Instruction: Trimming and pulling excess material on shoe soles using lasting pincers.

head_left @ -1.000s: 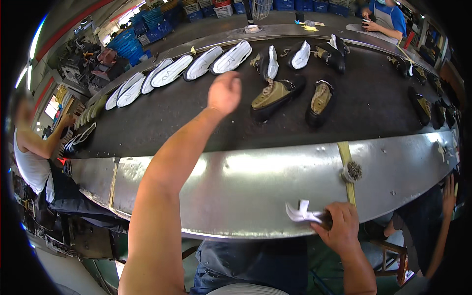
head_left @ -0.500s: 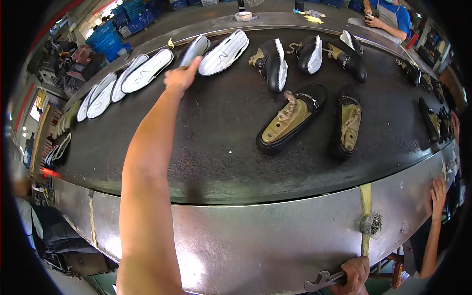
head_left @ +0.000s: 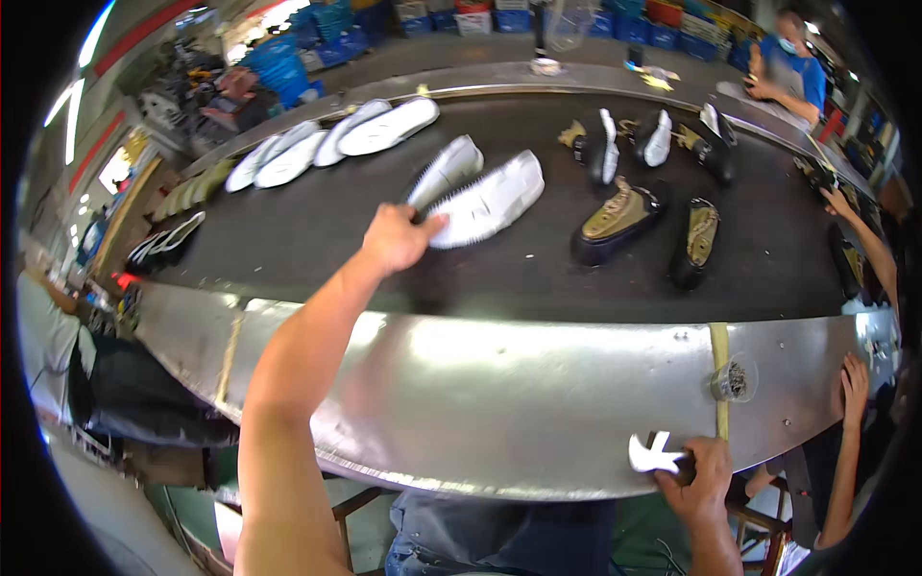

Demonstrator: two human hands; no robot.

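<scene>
My left hand (head_left: 396, 240) reaches over the black belt surface and is closed on the near ends of a pair of shoe uppers. One white-bottomed shoe upper (head_left: 492, 204) lies bottom up with a stitched edge, the thumb against its end. Beside it the other shoe upper (head_left: 448, 173) tilts on its side, its near end partly behind the fingers. Low at the right, my right hand (head_left: 706, 478) is wrapped round a steel hand tool with a hooked head (head_left: 657, 453), held above the metal ledge's front edge. The tool's handle is hidden in the palm.
More white-bottomed uppers (head_left: 389, 127) lie far left. Black shoes with tan insoles (head_left: 619, 221) rest right of the pair. A clear cup of small nails (head_left: 735, 381) stands on the metal ledge (head_left: 538, 384). Another person's hand (head_left: 853, 389) touches the ledge at right.
My left hand has drawn the pair of shoe uppers nearer, away from the far row. The hooked tool in my right hand has been raised and turned. The view has shifted as well.
</scene>
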